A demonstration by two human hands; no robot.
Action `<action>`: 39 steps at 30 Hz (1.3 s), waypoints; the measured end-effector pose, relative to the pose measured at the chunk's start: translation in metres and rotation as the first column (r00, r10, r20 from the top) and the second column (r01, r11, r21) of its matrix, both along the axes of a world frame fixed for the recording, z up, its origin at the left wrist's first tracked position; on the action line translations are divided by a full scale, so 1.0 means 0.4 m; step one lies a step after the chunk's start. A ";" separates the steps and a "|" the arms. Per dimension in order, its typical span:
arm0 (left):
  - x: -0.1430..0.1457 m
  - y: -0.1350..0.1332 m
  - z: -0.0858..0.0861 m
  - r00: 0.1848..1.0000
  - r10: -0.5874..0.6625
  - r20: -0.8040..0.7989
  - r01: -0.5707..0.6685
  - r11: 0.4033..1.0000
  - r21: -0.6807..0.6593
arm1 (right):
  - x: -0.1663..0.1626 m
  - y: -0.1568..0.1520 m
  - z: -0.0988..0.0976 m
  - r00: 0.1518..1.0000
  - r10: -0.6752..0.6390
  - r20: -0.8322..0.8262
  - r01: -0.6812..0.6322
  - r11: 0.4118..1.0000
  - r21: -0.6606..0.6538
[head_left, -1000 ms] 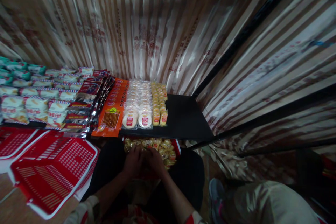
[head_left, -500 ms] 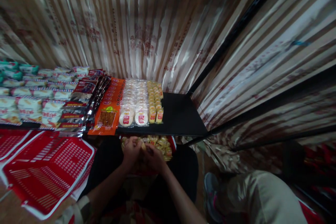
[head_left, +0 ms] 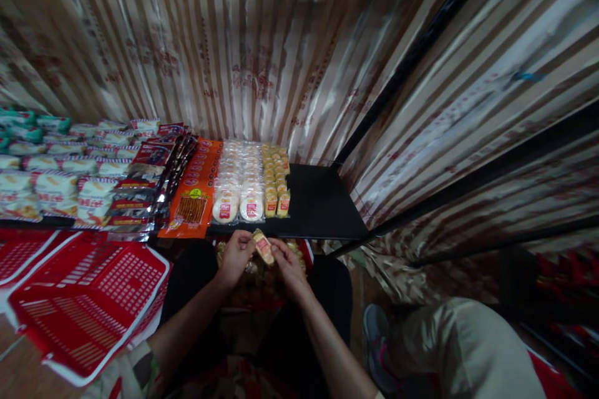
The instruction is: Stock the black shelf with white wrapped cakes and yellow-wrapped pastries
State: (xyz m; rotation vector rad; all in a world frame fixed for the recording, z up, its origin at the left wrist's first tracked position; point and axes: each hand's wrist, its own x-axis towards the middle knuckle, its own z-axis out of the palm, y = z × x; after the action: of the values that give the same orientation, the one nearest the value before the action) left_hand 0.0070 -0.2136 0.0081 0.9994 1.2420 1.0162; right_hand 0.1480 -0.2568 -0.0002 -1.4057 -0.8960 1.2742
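Observation:
A small yellow snack packet (head_left: pixel 262 246) with a red label is pinched between my left hand (head_left: pixel 235 255) and my right hand (head_left: pixel 289 264), just below the front edge of the black shelf (head_left: pixel 322 206). Both hands hover over a red basket (head_left: pixel 306 254) on my lap, filled with several more yellow packets. On the shelf, two rows of the same yellow packets (head_left: pixel 276 184) lie next to round white cakes (head_left: pixel 239 184) in clear wrappers.
Left along the shelf lie orange snack bags (head_left: pixel 194 196), dark red packets (head_left: pixel 145 184) and white wrapped buns (head_left: pixel 56 184). Empty red baskets (head_left: pixel 88 302) sit at the lower left. Another person's shoe and clothing (head_left: pixel 449 343) are at the lower right. Striped foil lines the walls.
My hands have risen out of the basket toward the shelf edge, lifting one yellow packet that now shows between the fingers of both hands.

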 end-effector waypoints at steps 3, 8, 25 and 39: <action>0.006 -0.019 0.005 0.998 -0.025 0.052 0.026 0.999 -0.024 | 0.002 -0.004 0.013 0.993 -0.114 -0.015 0.114 0.993 0.019; 0.012 -0.056 0.009 0.985 -0.120 0.121 0.131 0.988 -0.086 | 0.005 -0.016 0.042 0.958 -0.245 -0.150 0.246 0.969 -0.018; 0.098 -0.093 0.007 0.988 -0.103 0.113 0.115 0.988 -0.103 | 0.003 -0.024 0.037 0.953 -0.247 -0.178 0.260 0.964 0.055; 0.209 -0.061 0.016 0.993 -0.118 0.006 0.118 0.993 -0.006 | 0.127 0.014 0.050 0.922 -0.363 -0.134 0.377 0.920 0.102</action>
State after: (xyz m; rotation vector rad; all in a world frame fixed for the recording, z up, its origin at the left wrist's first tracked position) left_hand 0.0905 -0.2380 0.0147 1.0519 1.1668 0.9223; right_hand 0.1988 -0.2511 0.0197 -1.3140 -0.5864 0.9790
